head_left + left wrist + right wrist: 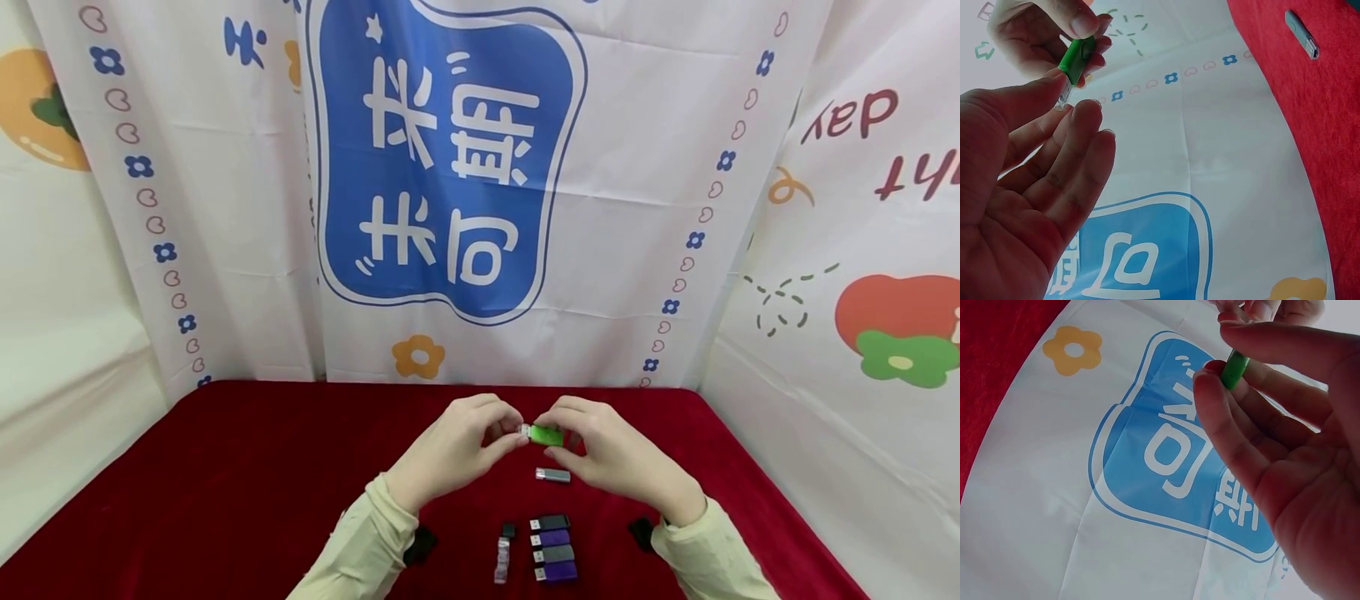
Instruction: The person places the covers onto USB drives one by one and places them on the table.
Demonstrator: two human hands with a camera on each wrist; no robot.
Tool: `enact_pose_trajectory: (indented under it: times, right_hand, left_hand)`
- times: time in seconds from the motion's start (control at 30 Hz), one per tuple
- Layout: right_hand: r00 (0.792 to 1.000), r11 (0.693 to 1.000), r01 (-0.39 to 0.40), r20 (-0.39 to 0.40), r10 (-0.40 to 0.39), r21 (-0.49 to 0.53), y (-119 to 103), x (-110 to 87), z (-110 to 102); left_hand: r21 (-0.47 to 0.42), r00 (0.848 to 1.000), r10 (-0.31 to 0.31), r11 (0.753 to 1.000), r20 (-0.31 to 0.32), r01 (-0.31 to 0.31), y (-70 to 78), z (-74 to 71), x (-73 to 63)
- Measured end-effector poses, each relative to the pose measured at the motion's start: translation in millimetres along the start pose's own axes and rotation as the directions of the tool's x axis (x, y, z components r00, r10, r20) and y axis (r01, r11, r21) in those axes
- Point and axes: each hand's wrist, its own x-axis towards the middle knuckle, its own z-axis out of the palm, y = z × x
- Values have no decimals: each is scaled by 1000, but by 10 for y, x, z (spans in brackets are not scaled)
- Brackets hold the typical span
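Note:
A green USB flash drive is held level above the red cloth between both hands. My right hand pinches its green body between thumb and fingers. My left hand pinches the clear cap at the drive's plug end with thumb and fingertips. In the left wrist view the cap sits over or right at the plug; whether it is fully seated I cannot tell. Just below the hands, in the head view, a grey USB flash drive lies on the cloth, plug end to the left.
Nearer the front, a black drive, a purple drive, a grey drive and another purple drive lie in a column. Left of them, clear caps and a black cap form a line. Printed curtains surround the red-covered table.

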Motion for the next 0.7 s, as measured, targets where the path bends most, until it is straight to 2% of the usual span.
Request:
enact_pose_trajectory:
  times: [0.7]
  right_hand:
    - [1000, 1000, -3, -4, 3, 9, -20, -6, -5]
  left_hand:
    - [16, 1000, 14, 1000, 3, -14, 10, -2, -8]
